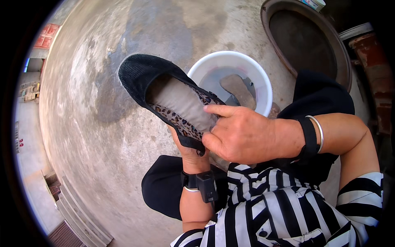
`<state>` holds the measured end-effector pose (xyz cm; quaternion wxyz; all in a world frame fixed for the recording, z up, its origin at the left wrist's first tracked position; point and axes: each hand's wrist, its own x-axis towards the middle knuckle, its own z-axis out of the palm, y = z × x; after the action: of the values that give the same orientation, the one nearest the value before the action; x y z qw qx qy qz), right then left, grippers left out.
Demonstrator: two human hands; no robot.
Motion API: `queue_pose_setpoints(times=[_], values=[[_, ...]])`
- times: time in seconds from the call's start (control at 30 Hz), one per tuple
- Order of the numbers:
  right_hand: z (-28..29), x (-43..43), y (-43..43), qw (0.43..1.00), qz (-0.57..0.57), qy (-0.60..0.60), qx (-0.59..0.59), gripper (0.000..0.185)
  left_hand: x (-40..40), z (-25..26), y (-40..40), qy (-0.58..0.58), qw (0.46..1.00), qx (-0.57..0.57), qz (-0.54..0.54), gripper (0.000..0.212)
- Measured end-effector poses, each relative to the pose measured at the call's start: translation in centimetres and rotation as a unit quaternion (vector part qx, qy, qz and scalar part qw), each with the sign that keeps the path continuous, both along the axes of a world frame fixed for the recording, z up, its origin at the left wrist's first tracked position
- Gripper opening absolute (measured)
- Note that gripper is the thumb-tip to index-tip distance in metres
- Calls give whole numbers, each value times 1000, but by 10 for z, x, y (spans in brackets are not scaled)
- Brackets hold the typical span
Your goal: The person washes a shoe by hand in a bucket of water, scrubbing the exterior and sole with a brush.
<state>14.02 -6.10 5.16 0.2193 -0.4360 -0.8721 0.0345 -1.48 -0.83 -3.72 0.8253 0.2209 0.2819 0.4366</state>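
A black fabric slip-on shoe [139, 77] is held up before me, its toe pointing to the upper left. Leopard-print lining [172, 117] runs along its inner sides, and a pale greyish insole [182, 98] lies inside. My left hand [188, 151] supports the shoe from underneath, with most of its fingers hidden. At the heel, my right hand [243, 132] reaches in, index finger extended along the lining and the other fingers curled at the insole's heel end, where the material wrinkles. Behind the shoe, a brownish insole [239, 89] sits in water in a white plastic bucket [268, 92].
A large oval brown basin [279, 49] stands at the upper right, beside a reddish brick structure [370, 61]. The concrete floor [83, 148] bears a dark wet patch [154, 27]. Long grey slabs [81, 213] lie at the lower left. My bent knees flank the work.
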Motion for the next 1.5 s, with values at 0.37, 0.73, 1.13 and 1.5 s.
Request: queue_pose_setpoints(times=[0.37, 0.73, 1.13, 1.5], values=[[-1, 59, 41, 997, 66, -31, -10, 39, 9, 6, 0, -36, 997, -21, -67, 55], [-21, 58, 30, 994, 95, 35, -34, 42, 16, 14, 8, 35, 994, -76, -67, 53], [-20, 35, 2, 980, 134, 55, -138, 41, 11, 6, 6, 32, 996, -67, -51, 60], [-8, 20, -3, 965, 149, 3, -216, 52, -1, -2, 8, -117, 979, -115, -120, 52]])
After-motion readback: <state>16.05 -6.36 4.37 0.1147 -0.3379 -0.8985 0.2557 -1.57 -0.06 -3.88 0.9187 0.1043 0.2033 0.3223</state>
